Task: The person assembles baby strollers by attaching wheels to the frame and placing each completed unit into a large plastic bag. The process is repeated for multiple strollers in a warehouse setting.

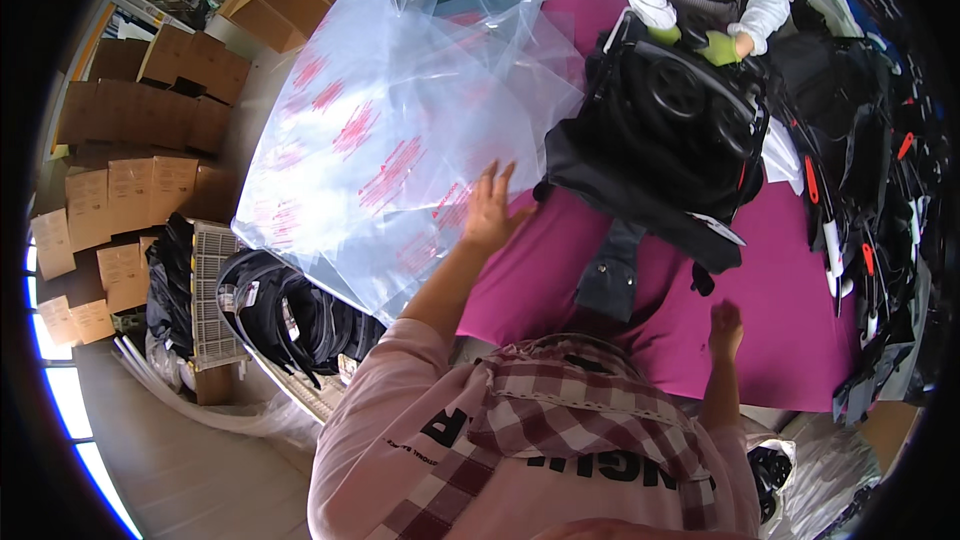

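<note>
My left hand [492,208] is open over the near right edge of the clear plastic sheets [400,130], its fingers spread. These bags or sheets carry red print and lie in a pile on the table's left side. My right hand [727,328] looks curled closed above the magenta table cover [780,340], with nothing visible in it. Beyond my hands lies a folded black stroller [640,130], its wheels upward. Another person's green-gloved hands [715,46] touch its far side. A dark grey cloth piece with a snap [607,275] lies between my arms.
Several black stroller frames with red and white parts [835,240] crowd the right edge. Cardboard boxes [140,120] are stacked at the left. A bin of black fabric parts [300,320] stands beside the table at lower left. Plastic-wrapped material [825,480] lies at lower right.
</note>
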{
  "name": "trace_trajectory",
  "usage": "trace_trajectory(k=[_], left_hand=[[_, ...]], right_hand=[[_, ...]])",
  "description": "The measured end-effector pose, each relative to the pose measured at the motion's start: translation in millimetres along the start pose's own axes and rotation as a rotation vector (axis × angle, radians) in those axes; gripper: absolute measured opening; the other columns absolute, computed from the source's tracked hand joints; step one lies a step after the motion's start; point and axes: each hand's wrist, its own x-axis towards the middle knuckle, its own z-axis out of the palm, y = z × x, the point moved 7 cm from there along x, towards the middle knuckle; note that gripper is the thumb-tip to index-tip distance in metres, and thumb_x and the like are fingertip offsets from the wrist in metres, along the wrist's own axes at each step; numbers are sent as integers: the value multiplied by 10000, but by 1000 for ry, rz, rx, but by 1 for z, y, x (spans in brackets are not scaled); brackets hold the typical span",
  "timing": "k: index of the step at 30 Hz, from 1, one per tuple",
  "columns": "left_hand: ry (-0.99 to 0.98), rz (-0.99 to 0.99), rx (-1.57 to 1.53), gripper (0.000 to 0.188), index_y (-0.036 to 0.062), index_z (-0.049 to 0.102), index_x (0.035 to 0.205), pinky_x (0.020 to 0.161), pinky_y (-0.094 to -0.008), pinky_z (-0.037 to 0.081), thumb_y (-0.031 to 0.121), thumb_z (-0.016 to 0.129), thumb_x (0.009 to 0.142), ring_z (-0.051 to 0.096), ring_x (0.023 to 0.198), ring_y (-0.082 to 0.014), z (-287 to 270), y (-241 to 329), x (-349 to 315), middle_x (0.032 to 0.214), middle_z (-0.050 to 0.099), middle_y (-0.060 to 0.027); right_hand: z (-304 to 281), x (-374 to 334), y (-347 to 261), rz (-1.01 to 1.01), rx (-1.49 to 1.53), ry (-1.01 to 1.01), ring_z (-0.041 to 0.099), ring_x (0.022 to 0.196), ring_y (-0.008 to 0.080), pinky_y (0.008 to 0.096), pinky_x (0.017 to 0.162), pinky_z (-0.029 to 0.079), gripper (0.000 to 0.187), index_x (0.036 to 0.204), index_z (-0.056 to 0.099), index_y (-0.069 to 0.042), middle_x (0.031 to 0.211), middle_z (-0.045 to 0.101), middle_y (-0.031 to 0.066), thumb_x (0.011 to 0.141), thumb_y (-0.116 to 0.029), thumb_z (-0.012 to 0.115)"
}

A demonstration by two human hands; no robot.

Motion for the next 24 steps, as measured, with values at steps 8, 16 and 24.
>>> trace_trajectory(k=[8, 16, 24], left_hand=[[-142, -330, 243, 838, 182, 242, 1512, 1158, -545, 122, 413, 677, 834, 120, 1463, -313, 27, -165, 16, 1564, 172, -172], [347, -422, 210, 790, 154, 310, 1472, 1095, -543, 231, 404, 686, 824, 243, 1400, -357, -44, -240, 56, 1512, 264, -170], [339, -616, 289, 521, 120, 472, 1376, 1137, -486, 221, 324, 570, 906, 272, 1413, -304, -50, -352, 23, 1477, 396, -102]], right_hand=[[94, -136, 43, 167, -173, -383, 695, 685, 216, 371, 606, 549, 222, 902, 658, -43, 797, 714, 114, 852, -259, 678], [88, -145, 8, 293, -252, -520, 695, 755, 218, 379, 664, 542, 287, 907, 672, -59, 844, 716, 109, 777, -310, 722], [119, -139, 38, 310, -211, -692, 686, 813, 206, 349, 695, 522, 429, 1006, 667, -58, 909, 714, 114, 701, -330, 797]])
